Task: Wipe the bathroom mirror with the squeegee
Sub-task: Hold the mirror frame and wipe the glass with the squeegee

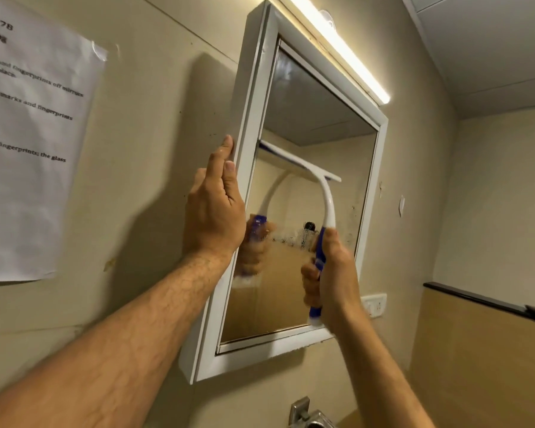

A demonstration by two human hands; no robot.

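Observation:
A white-framed mirror [322,143] hangs on the beige wall, its glass smeared and wet in the lower part. My left hand [213,211] grips the frame's left edge about halfway up. My right hand [331,276] is closed around the blue and white handle of the squeegee [323,205]. The squeegee's white blade lies across the glass near mid-height, tilted down to the right, touching the mirror. The handle's reflection shows beside my left hand.
A lit tube light [340,47] runs above the mirror. A printed paper sheet [28,134] is taped to the wall at left. A white switch plate [376,304] sits right of the mirror, a dark ledge [482,301] farther right, a metal tap [306,415] below.

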